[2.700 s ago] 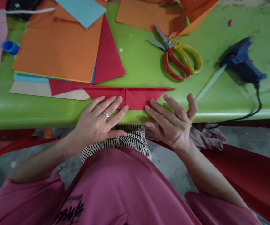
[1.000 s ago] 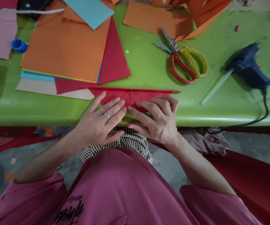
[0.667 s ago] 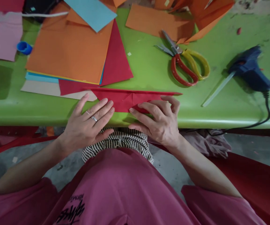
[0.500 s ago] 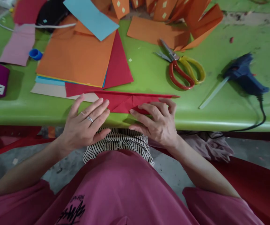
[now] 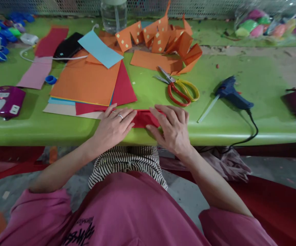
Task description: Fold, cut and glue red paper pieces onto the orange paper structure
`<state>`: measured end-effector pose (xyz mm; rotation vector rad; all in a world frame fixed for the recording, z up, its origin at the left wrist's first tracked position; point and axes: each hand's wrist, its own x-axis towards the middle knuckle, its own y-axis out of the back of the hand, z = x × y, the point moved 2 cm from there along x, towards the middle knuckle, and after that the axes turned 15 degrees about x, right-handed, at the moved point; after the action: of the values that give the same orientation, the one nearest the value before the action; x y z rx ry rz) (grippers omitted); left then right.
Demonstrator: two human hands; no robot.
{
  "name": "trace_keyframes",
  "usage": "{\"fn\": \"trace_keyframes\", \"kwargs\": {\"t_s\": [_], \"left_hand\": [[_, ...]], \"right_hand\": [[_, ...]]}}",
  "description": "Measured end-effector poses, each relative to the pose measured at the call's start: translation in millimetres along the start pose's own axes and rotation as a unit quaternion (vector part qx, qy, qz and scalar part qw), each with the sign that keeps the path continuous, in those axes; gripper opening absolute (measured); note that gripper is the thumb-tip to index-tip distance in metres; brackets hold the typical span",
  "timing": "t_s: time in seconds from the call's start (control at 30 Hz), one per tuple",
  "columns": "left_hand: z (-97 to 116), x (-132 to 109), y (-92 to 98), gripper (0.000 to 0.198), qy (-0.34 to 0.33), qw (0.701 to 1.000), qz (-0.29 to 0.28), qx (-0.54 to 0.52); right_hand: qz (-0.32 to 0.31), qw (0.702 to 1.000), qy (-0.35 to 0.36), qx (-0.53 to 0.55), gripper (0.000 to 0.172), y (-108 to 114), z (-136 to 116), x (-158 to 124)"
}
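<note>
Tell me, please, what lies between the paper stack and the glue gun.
In the head view, scissors lie between the paper stack and the glue gun, with a pale scrap nearer the stack and orange paper farther back.

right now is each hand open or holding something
Left hand: open, laid over the folded red paper.
Right hand: half-curled on it; grip can't be told.

Red paper (image 5: 144,119) is being held down near table (image 5: 214,135) edge by left hand (image 5: 113,126) and right hand (image 5: 175,130); orange sheet (image 5: 88,82) is being overlapped by blue strip (image 5: 101,50).
</note>
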<state>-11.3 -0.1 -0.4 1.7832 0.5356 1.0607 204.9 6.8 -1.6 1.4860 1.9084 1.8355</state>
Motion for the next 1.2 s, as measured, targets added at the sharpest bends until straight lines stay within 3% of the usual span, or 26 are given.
{"fn": "trace_keyframes", "kwargs": {"t_s": [0.23, 0.37, 0.53, 0.77, 0.97, 1.2], "left_hand": [[-1.6, 3.1, 1.4, 0.032, 0.001, 0.999, -0.037, -0.016], [-3.5, 4.8, 1.6, 0.03, -0.002, 0.999, -0.038, -0.028], [-4.9, 8.5, 1.4, 0.035, -0.058, 0.997, -0.047, -0.036], [-7.7, 17.2, 13.5, 0.039, -0.132, 0.986, -0.092, -0.04], [-22.4, 28.2, 10.8, 0.044, -0.194, 0.968, -0.153, -0.051], [-14.0, 28.6, 13.7, 0.043, -0.224, 0.962, -0.156, 0.014]], "right_hand": [[-0.033, 0.999, -0.031, 0.025, 0.041, -6.8, 8.5, 3.9], [-0.032, 0.999, 0.019, 0.038, 0.035, -5.5, 5.0, -4.0], [-0.042, 0.996, 0.06, 0.04, 0.027, -8.6, -2.4, -12.4], [-0.033, 0.998, 0.049, 0.026, 0.029, -4.2, -0.2, -14.7], [-0.048, 0.998, 0.001, 0.039, 0.028, -2.0, 4.7, -13.3], [0.002, 0.998, 0.049, 0.042, 0.03, -1.7, 0.3, -16.8]]}}
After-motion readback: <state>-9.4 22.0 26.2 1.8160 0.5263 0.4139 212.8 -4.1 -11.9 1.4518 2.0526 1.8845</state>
